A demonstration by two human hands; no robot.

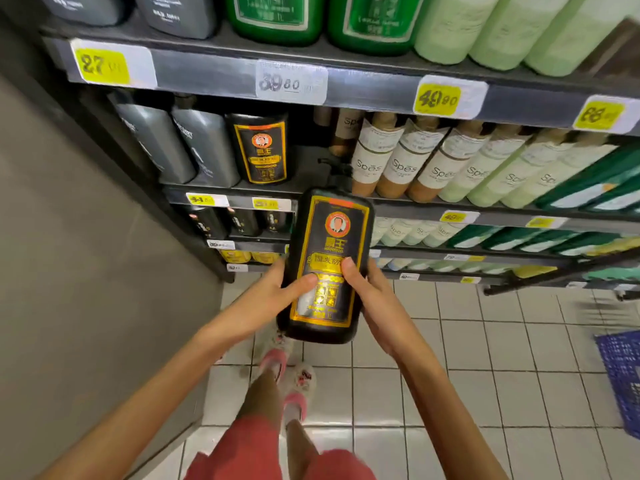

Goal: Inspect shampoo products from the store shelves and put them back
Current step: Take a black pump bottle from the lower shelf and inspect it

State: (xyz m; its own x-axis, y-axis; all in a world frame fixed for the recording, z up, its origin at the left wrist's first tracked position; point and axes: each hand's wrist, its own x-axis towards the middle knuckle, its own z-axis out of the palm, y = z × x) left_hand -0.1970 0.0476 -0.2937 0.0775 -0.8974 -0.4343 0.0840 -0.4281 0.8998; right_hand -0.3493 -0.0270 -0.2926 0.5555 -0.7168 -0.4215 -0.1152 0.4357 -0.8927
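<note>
Glossy black gold-labelled shampoo bottle (pixel 329 265), gripped by left hand (pixel 273 299), right hand (pixel 370 292)

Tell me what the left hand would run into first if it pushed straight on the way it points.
The black shampoo bottle: the left hand grips its side, pointing up and right. Carrying it on, it would probably reach the shelf edge below the Spes bottles, though depth is unclear.

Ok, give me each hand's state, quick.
Left hand: holding the black plastic shampoo bottle with the gold label.
Right hand: holding the same bottle.
</note>
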